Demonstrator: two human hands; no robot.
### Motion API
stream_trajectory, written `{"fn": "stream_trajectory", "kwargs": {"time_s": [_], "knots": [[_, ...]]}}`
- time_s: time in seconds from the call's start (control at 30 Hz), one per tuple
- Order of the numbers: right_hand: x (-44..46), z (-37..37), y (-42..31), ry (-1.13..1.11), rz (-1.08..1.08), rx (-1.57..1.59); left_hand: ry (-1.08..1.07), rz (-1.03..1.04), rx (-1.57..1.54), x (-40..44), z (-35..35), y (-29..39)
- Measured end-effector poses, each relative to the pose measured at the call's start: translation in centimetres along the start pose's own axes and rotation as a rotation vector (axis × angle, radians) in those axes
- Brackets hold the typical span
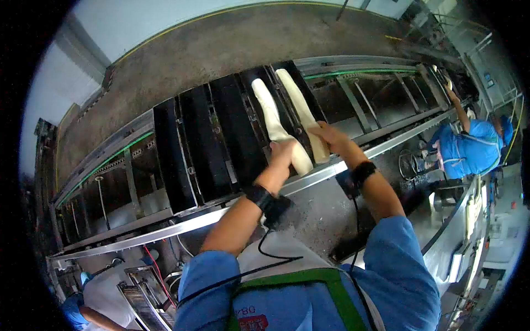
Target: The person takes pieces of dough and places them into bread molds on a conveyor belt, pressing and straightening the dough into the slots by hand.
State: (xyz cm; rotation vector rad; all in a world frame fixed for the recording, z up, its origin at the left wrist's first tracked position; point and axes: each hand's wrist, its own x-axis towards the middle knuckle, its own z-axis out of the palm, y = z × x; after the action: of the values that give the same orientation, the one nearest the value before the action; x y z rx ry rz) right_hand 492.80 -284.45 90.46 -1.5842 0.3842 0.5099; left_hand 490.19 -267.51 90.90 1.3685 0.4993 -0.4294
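Note:
Two long cream-coloured dough rolls lie lengthwise in black loaf pans. My left hand (282, 153) is closed around the lower part of the left dough roll (266, 105), which bends and narrows where I grip it. My right hand (333, 138) grasps the right dough roll (295, 94) near its lower end, thumb side toward me; some of its fingers are hidden. The right roll is straighter and lies along its pan (312, 105). Several more black pans (194, 149) sit side by side to the left, with no dough showing in them. Black bands with cables wrap both my wrists.
The pans rest on a metal conveyor frame (381, 144) with green-edged rails and open gaps between crossbars. A co-worker (469, 143) reaches over the line at far right. Another person (99, 306) is at lower left, beside a metal rack (144, 298).

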Motion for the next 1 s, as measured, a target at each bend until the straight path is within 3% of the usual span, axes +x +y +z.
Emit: {"fn": "stream_trajectory", "kwargs": {"time_s": [0.1, 0.23, 0.3, 0.33, 0.37, 0.4, 0.47, 0.53, 0.57, 0.6, 0.63, 0.67, 0.7, 0.73, 0.77, 0.8, 0.83, 0.87, 0.9, 0.93, 1.0], "knots": [[0.9, -0.2, 2.6, -0.027, -0.052, -0.085, 0.106, 0.176, 0.101, 1.6, 0.3, -2.5], [0.2, 2.1, -0.2, -0.093, -0.077, -0.195, 0.248, 0.196, 0.057, 6.2, -1.6, -4.1], [1.8, 3.4, -0.2, -0.062, -0.115, -0.341, 0.37, 0.362, 0.388, 8.6, -2.5, -4.8], [2.9, 3.9, 0.6, 0.054, -0.283, -0.626, 0.434, 0.483, 0.562, 9.5, -3.0, -5.3], [3.8, 4.3, 1.4, 0.173, -0.456, -0.91, 0.449, 0.479, 0.56, 10.1, -3.1, -6.0], [4.4, 4.6, 2.6, 0.189, -0.601, -0.933, 0.49, 0.531, 0.859, 10.6, -3.1, -6.6], [2.5, 5.9, 1.9, 0.174, -0.541, -0.994, 0.434, 0.454, 1.078, 4.0, -2.8, -1.5], [-0.2, 6.3, 2.1, 0.136, -0.511, -1.07, 0.306, 0.388, 1.234, 3.8, -3.1, -2.3], [-1.0, 5.7, 2.7, 0.242, -0.822, -1.197, 0.243, 0.317, 1.278, 4.2, -3.4, -3.6], [-2.0, 5.1, 3.4, 0.428, -1.124, -1.326, 0.429, 0.552, 1.369, 2.6, -3.3, -5.7], [-2.6, 4.5, 3.6, 0.618, -1.14, -1.487, 0.451, 0.607, 1.388, 1.3, -3.8, -5.6], [-2.3, 3.0, 3.6, 0.444, -1.073, -1.249, 0.351, 0.641, 1.359, -0.4, -4.2, -5.0], [-1.8, 1.7, 5.1, 0.361, -0.787, -0.766, 0.216, 0.688, 1.291, -2.5, -4.6, -4.2], [-0.2, 0.2, 5.9, 0.131, -0.44, -0.655, 0.122, 0.751, 1.23, -5.0, -5.5, -3.7], [-2.1, 1.7, 5.3, 0.209, -0.521, -0.646, 0.149, 0.718, 1.146, -4.9, -5.4, -5.0], [-2.3, 2.1, 5.6, 0.315, -0.535, -0.767, 0.076, 0.855, 1.078, -6.9, -7.3, -5.1], [-1.2, 1.7, 5.4, 0.194, -0.462, -0.737, 0.086, 0.918, 1.023, -9.4, -9.7, -5.5], [1.3, 0.9, 5.6, 0.07, -0.658, -0.822, 0.163, 0.885, 0.969, -10.5, -12.8, -6.3], [1.0, 3.2, 4.3, 0.167, -0.469, -0.77, 0.229, 0.863, 0.91, -11.8, -15.6, -7.9], [1.4, 4.9, 4.3, 0.159, -0.509, -0.66, 0.337, 0.791, 0.915, -13.2, -18.9, -9.9], [2.8, 6.7, 3.0, 0.022, -0.486, -0.735, 0.525, 0.64, 0.898, -17.8, -25.4, -13.2]]}}
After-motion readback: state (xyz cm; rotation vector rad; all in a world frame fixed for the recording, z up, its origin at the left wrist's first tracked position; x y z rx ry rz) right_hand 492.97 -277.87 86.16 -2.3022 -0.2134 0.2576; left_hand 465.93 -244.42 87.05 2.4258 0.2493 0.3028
